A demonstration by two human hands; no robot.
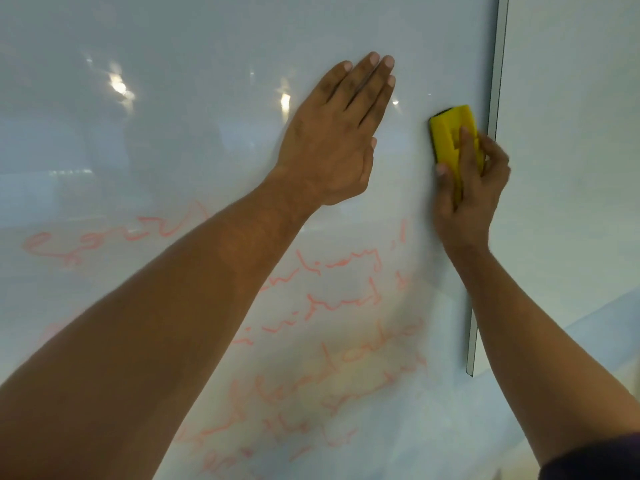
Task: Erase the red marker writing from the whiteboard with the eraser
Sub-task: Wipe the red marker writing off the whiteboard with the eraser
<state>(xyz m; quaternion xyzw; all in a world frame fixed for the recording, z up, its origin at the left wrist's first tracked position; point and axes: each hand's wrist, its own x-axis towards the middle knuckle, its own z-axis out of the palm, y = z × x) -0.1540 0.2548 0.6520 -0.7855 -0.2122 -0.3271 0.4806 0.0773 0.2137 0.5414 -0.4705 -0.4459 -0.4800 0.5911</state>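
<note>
Red marker writing (329,341): whiteboard (173,98) lower half; left hand (332,143) flat, fingers straight; right hand (467,195) grips yellow eraser (450,133) at right edge

The whiteboard (207,46) under my palm is glossy and smooth, mirroring ceiling lights. My eraser (453,133) looks like matt yellow plastic over a dark pad. The board's edge strip (493,98) looks like metal.

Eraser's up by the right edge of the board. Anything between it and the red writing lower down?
Partly. The eraser, gripped by the right hand, has bare whiteboard straight below it to the nearest red writing. The left hand, flat on the board, and its forearm cover the writing further left.
</note>
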